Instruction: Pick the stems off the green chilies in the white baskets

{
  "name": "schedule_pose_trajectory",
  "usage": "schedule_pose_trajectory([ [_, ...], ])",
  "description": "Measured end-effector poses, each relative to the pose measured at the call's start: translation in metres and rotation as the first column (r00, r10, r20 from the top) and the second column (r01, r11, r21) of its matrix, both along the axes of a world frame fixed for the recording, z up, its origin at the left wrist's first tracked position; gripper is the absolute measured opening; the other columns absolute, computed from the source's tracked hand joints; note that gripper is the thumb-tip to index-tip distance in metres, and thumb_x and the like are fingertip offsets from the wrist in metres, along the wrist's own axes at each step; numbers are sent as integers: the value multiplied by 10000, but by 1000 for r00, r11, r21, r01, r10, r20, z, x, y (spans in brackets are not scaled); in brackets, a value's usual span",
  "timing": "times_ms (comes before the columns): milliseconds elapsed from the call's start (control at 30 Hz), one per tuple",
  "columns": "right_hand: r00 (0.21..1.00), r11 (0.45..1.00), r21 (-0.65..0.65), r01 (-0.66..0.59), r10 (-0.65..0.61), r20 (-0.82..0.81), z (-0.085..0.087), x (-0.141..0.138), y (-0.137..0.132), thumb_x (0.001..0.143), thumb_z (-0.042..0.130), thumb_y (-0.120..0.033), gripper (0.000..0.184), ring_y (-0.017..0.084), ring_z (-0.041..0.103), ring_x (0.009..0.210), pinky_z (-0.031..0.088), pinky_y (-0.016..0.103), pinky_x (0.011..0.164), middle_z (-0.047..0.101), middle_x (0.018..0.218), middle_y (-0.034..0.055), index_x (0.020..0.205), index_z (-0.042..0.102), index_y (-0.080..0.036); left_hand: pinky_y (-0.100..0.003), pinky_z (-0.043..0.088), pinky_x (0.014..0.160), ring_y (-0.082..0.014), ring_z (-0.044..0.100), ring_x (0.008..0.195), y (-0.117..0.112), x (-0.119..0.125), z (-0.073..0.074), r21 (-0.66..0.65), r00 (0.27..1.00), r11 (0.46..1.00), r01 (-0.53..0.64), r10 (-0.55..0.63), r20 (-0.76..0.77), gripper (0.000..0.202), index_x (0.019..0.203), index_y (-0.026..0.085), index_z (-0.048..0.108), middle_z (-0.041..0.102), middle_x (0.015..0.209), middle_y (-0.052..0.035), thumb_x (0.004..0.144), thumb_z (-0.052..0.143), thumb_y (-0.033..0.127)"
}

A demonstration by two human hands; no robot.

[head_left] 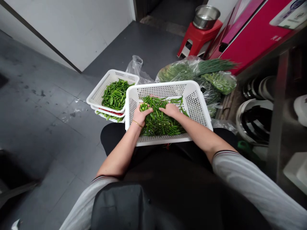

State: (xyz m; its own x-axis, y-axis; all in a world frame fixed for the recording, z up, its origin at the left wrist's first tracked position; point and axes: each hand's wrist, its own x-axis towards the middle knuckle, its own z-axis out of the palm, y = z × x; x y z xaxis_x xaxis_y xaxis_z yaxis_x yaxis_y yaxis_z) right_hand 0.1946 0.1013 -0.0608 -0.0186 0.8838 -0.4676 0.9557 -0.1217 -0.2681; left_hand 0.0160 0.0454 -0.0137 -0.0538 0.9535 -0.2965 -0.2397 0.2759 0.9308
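Observation:
A white plastic basket (201,108) rests on my lap, with a heap of green chili peppers (163,123) inside it. My left hand (140,115), wearing a thin gold bracelet (137,123), is closed around several chili peppers at the basket's left side. Pale cut or stem ends show between its fingers and thumb. Over the heap, my right hand (171,110) is closed too, its thumb and fingertips down among the peppers. A pepper sits at those fingertips, partly hidden by the hand.
On the floor to the left, a second white basket (98,91) of green chilies is stacked on another. Bagged greens (178,70) and long green stalks (216,66) lie beyond my basket. A metal pot (206,17) stands on a red stool (198,38). Shelving (275,111) runs along the right.

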Motion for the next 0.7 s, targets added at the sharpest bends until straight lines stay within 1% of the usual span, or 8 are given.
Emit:
schedule_pose_trajectory([
  [67, 998, 997, -76, 33, -36, -43, -3, -3, 7, 758, 658, -367, 260, 311, 665, 981, 529, 397, 828, 707, 946, 202, 799, 677, -111, -292, 498, 596, -153, 609, 590, 3, -1, -10, -132, 997, 991, 9, 1, 75, 443, 811, 188, 500, 592, 622, 30, 492, 804, 227],
  [133, 959, 969, -204, 137, -181, -219, 0, -3, 4, 742, 652, -287, 160, 250, 691, 763, 562, 356, 702, 695, 742, 138, 716, 638, -129, -304, 495, 556, -178, 621, 571, 2, 5, -19, -226, 995, 974, 3, 20, 97, 504, 815, 187, 491, 589, 592, 34, 441, 827, 220],
  [233, 700, 878, -414, 240, -452, -553, 16, 1, -10, 729, 615, -217, 97, 137, 593, 477, 551, 286, 513, 599, 554, 13, 670, 562, -161, -287, 494, 566, -157, 620, 574, -2, 19, -28, -274, 992, 961, -28, 60, 110, 547, 802, 177, 502, 605, 619, 43, 382, 852, 192],
  [300, 517, 857, -468, 215, -507, -690, 28, 0, -21, 708, 607, -189, 79, 100, 545, 414, 527, 242, 448, 543, 503, -45, 681, 535, -173, -272, 492, 590, -124, 601, 568, -6, 27, -30, -286, 984, 957, 38, 14, 180, 525, 779, 159, 531, 614, 641, 39, 377, 867, 202],
  [367, 456, 877, -441, 192, -478, -751, 37, -3, -29, 696, 610, -185, 89, 87, 520, 382, 501, 210, 409, 503, 457, -74, 686, 522, -180, -283, 498, 619, -121, 601, 578, -9, 30, -29, -303, 955, 943, 135, -42, 294, 513, 788, 142, 566, 633, 666, 20, 395, 880, 240],
  [467, 508, 934, -338, 119, -350, -787, 43, -9, -33, 695, 630, -198, 108, 88, 510, 361, 477, 196, 396, 521, 435, -77, 705, 522, -187, -311, 504, 639, -145, 619, 592, -14, 27, -24, -306, 922, 931, 200, -72, 382, 533, 822, 135, 582, 655, 678, -2, 406, 889, 264],
  [600, 622, 945, -291, -146, -141, -771, 48, -8, -37, 770, 605, -288, 152, 121, 555, 411, 450, 214, 436, 577, 472, -37, 711, 500, -195, -266, 473, 586, -112, 584, 530, -19, 17, -17, -236, 945, 943, 234, -164, 282, 526, 769, 147, 551, 625, 615, 40, 360, 881, 151],
  [700, 755, 970, 39, -239, 211, -621, 50, -5, -43, 843, 554, -351, 200, 158, 625, 609, 453, 241, 562, 648, 646, 31, 735, 525, -185, -273, 461, 531, -125, 573, 497, -24, 13, -14, -294, 918, 899, 325, -224, 329, 493, 759, 145, 551, 604, 578, 31, 383, 869, 157],
])
